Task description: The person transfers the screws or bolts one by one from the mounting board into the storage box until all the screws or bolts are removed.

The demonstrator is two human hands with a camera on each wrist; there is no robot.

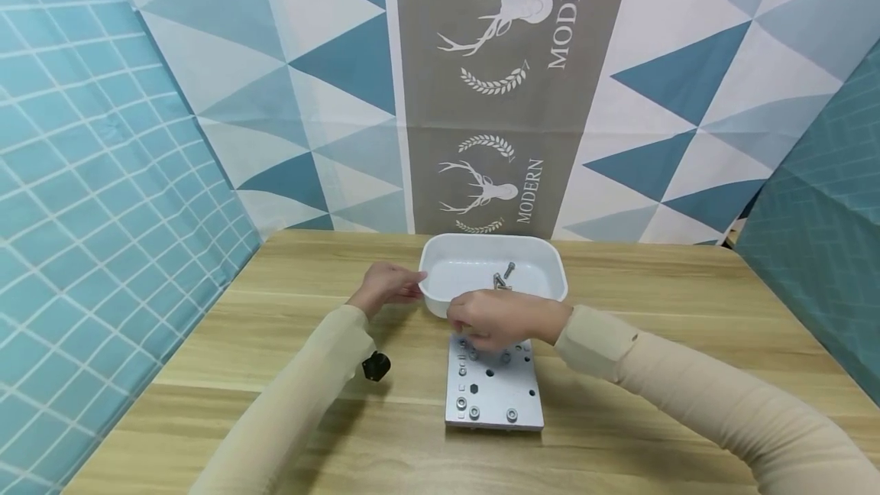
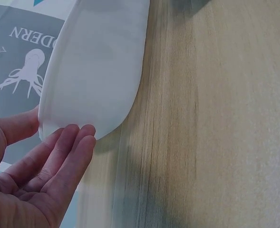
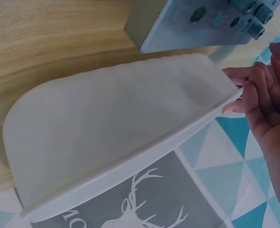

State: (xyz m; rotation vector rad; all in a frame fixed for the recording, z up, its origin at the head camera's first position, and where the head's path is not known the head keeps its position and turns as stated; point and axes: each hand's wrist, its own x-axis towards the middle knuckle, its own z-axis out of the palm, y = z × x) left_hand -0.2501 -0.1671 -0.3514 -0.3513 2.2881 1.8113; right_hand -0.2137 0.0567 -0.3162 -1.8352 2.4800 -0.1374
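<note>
A white plastic basin [image 1: 440, 270] stands toward the back of the table. My left hand [image 1: 392, 283] pinches its left end, with the thumb at the rim and the fingers against the outer wall [image 2: 90, 85]. Several metal bolts [image 1: 509, 270] lie inside the basin. In front of it is a silver metal plate [image 1: 505, 397] with holes and several socket-head screws. Above the plate's far end, beside the basin's front wall, my right hand [image 1: 498, 318] has its fingers bent. In the right wrist view the fingers [image 3: 258, 90] show no clear object; anything between the fingertips is hidden.
The wooden table [image 1: 639, 434] surrounds the basin and plate. A patterned cloth [image 1: 330, 98] hangs behind it, with blue tile-patterned cloth [image 1: 82, 174] along the left. A small black device [image 1: 376, 366] sits by the left cuff.
</note>
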